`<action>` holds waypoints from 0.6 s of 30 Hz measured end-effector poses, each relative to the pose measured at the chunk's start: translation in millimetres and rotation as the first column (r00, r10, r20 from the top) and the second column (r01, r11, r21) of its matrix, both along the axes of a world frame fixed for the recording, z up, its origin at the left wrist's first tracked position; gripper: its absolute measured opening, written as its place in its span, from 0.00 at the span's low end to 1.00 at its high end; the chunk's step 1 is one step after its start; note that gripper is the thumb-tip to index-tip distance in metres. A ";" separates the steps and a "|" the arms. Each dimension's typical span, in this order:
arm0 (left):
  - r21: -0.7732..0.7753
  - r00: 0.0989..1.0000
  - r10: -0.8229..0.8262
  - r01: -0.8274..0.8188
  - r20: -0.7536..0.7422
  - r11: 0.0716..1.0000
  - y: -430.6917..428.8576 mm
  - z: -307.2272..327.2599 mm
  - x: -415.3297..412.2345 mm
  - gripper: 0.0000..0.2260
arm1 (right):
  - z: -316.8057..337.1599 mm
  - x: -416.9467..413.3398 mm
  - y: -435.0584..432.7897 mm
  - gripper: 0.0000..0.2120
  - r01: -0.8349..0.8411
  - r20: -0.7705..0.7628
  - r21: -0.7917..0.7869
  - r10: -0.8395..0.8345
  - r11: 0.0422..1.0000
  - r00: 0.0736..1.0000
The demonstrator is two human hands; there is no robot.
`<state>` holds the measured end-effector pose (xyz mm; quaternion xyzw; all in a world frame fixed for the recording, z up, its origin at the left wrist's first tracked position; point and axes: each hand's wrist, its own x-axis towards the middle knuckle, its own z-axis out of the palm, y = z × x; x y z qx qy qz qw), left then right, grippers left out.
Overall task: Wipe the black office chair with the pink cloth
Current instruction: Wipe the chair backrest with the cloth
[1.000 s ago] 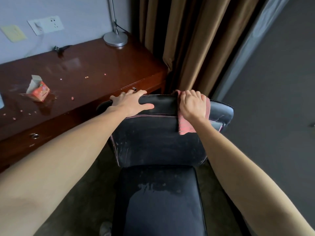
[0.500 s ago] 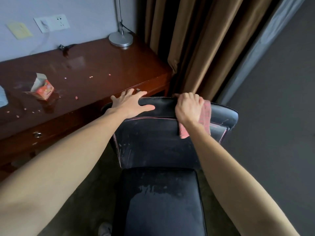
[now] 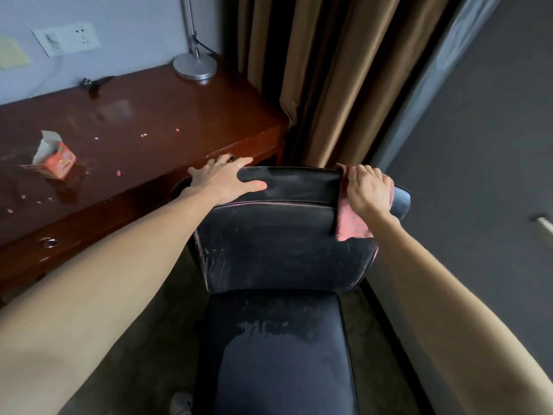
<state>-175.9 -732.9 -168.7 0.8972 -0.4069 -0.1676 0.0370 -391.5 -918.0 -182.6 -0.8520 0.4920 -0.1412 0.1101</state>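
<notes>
1. The black office chair stands in the middle of the view, its backrest turned away from the person and toward the desk. Pale smears mark the backrest and the seat.
2. The left hand rests on the left end of the backrest's top edge. Its fingers are spread and nearly straight and the thumb lies along the near face; it grasps nothing.
3. The right hand sits on the right part of the same top edge, fingers curled over it and gripping the pink cloth.
4. The pink cloth is draped over the top edge beneath the right hand. Its lower corner hangs down the near face of the backrest, touching it.
5. On the desk, an opened orange box lies at the left among scattered small crumbs. The round base of a lamp stands at the far corner.
6. A wall socket is fixed above the desk, and brown curtains hang just beyond the chair.
</notes>
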 end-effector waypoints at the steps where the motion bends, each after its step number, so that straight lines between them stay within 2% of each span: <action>1: -0.002 1.000 -0.002 0.002 -0.001 1.000 -2.3 -0.5 0.2 0.39 | -0.8 0.8 -0.2 0.16 0.031 0.002 -0.003 -0.031 1.000 1.000; 4: -0.001 1.000 0.008 -0.008 -0.021 1.000 -6.3 -0.1 2.9 0.39 | -1.6 31.9 16.3 0.15 0.012 -0.019 -0.024 -0.013 1.000 1.000; 8: 0.008 1.000 0.002 -0.002 -0.011 1.000 -4.9 1.3 5.8 0.38 | -4.9 77.3 51.0 0.14 -0.171 -0.032 -0.094 0.169 0.981 0.985; 13: 0.024 1.000 0.009 -0.009 -0.007 1.000 -3.3 3.9 2.1 0.39 | -8.6 59.3 42.6 0.18 -0.286 -0.001 -0.134 0.289 0.949 0.957; 16: 0.031 1.000 0.014 -0.014 -0.004 0.999 -4.9 5.0 0.1 0.40 | -5.6 16.4 10.0 0.25 -0.156 0.024 -0.090 0.159 0.984 0.987; 18: 0.035 1.000 0.015 -0.015 -0.001 0.999 -5.0 4.1 0.8 0.40 | -6.2 -16.0 -14.5 0.21 -0.001 0.032 -0.035 0.003 0.999 0.999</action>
